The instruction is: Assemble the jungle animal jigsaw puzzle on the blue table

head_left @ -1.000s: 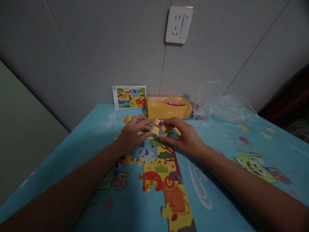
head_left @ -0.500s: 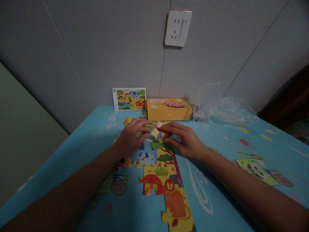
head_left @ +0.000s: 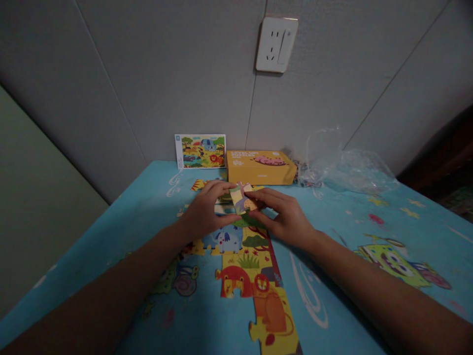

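Observation:
Both of my hands meet at the far end of a partly joined animal jigsaw that lies on a blue cartoon tablecloth. My left hand and my right hand pinch the same small puzzle piece between their fingertips, tilted up just above the joined pieces. A blue elephant and a red lion show on the joined part below my hands. A few loose pieces lie behind my left hand, partly hidden.
A yellow puzzle box stands against the wall behind my hands. A picture card leans on the wall to its left. Crumpled clear plastic bags lie at the back right. A wall socket sits above.
The piece between my fingers has turned more upright and lifted slightly. My hands stayed close together at the same spot.

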`<state>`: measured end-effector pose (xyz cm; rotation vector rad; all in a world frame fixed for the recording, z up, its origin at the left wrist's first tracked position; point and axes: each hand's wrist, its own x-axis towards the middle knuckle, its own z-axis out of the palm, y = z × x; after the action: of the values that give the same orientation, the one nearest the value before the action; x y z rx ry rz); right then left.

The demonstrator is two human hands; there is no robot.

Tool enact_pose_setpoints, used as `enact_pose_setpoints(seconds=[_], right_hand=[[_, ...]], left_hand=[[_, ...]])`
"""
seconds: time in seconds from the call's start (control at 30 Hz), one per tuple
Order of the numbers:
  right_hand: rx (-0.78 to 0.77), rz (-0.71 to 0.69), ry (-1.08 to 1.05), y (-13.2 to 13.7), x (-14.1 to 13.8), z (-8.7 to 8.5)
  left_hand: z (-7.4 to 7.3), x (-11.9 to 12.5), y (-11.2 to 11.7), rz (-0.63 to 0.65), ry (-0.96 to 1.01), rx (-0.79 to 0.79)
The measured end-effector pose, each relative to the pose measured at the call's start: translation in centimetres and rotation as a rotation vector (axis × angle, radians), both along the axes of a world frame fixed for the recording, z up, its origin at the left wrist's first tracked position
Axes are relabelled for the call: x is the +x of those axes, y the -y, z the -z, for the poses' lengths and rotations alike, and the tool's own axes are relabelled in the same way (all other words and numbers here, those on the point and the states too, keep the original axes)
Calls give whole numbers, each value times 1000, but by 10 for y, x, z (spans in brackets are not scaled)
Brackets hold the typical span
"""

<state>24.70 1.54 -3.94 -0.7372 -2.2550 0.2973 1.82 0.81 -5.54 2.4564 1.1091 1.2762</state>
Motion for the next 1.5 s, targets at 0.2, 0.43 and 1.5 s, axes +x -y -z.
enact_pose_setpoints(seconds=[0.2,0.43,1.5], right_hand=[[3,-15,-20,1,0,-1],[-30,-19,10,0,3,-1],[-94,395,290,-23,14,19]], left_hand=[[-2,2,2,-50,-61,58],[-5,2,2,-84,-114,118],[19,-13,-14,-555,-306,-173]])
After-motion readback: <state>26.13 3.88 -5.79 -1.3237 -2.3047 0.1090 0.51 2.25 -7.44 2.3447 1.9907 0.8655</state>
